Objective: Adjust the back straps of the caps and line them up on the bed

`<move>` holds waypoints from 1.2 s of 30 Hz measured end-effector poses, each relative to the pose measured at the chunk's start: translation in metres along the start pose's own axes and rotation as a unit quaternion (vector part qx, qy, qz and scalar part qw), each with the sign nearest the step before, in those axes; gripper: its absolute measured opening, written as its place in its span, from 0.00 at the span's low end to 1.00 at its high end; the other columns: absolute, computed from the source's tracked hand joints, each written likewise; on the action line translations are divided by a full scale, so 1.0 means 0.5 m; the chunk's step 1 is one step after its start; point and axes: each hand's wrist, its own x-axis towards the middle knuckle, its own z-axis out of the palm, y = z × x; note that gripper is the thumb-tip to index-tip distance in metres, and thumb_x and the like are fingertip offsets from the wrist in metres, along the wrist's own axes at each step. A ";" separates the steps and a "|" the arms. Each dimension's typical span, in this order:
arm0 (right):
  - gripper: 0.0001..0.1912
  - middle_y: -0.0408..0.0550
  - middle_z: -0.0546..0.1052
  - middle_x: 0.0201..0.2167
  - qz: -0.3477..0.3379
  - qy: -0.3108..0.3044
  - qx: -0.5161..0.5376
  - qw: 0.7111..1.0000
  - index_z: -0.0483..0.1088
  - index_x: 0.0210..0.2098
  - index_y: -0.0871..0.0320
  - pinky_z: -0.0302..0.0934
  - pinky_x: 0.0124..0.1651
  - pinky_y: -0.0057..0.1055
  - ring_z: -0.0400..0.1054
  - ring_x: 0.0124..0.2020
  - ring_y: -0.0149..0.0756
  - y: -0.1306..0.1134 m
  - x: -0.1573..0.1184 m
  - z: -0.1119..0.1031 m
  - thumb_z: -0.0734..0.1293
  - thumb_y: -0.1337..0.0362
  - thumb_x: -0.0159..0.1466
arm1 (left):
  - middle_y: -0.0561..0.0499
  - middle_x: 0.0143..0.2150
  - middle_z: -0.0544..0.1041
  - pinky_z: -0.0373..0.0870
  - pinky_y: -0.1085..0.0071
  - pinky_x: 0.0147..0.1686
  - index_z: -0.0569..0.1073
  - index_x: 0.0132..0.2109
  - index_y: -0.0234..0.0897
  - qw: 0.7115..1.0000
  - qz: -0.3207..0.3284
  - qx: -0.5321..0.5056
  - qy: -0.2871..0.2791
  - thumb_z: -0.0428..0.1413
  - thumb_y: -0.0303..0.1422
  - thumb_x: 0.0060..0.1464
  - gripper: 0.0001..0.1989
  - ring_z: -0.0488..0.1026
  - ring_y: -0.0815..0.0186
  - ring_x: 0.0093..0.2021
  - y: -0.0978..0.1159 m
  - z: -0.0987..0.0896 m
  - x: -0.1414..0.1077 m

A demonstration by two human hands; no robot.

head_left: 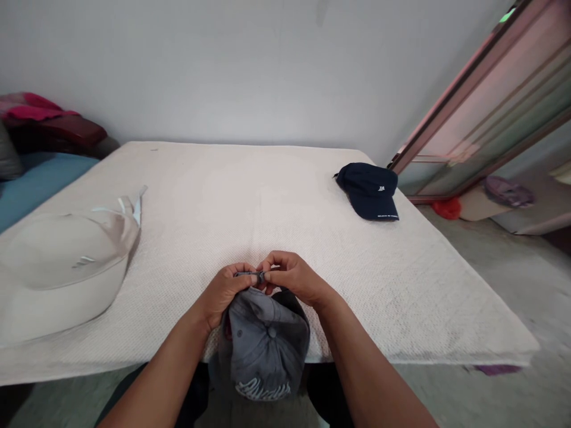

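A grey baseball cap [267, 333] with white lettering on its front hangs over the near edge of the table, its front towards me. Its back strap [255, 275] is pinched between both hands. My left hand [227, 292] is closed on the left part of the strap, thumb on top. Closed on the strap's right part by the buckle is my right hand [289, 276]. The fingertips hide most of the buckle. A navy cap [368, 189] lies at the back right, and a large cream cap [66, 267] with loose straps lies at the left.
A white textured cloth [250, 202] covers the table, which ends just in front of me. Behind it stands a pale wall [241, 71]. A blue surface [40, 175] adjoins at the left; a framed glass panel [482, 101] stands at the right.
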 end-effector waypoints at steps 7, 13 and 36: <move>0.06 0.42 0.73 0.22 0.007 0.006 0.011 1.000 0.68 0.28 0.60 0.63 0.31 0.28 0.68 0.25 0.28 -0.003 0.000 0.007 0.69 0.66 0.53 | 0.51 0.24 0.76 0.67 0.75 0.25 0.71 0.32 0.34 1.000 0.009 0.006 0.010 0.63 0.28 0.42 0.09 0.72 0.69 0.23 0.000 0.000 -0.003; 0.03 0.43 0.73 0.21 0.002 0.021 0.006 1.000 0.67 0.25 0.61 0.63 0.30 0.27 0.68 0.24 0.28 0.003 0.004 0.007 0.67 0.70 0.52 | 0.51 0.24 0.76 0.66 0.75 0.24 0.71 0.32 0.33 1.000 0.013 0.020 0.018 0.62 0.29 0.43 0.08 0.71 0.70 0.22 0.002 0.003 -0.001; 0.02 0.43 0.71 0.22 -0.039 0.057 -0.181 0.981 0.65 0.25 0.58 0.62 0.27 0.26 0.67 0.24 0.29 0.016 0.003 -0.007 0.64 0.71 0.52 | 0.51 0.24 0.75 0.64 0.75 0.24 0.73 0.32 0.33 0.994 0.022 0.095 0.049 0.65 0.34 0.40 0.12 0.70 0.69 0.23 -0.005 0.005 0.004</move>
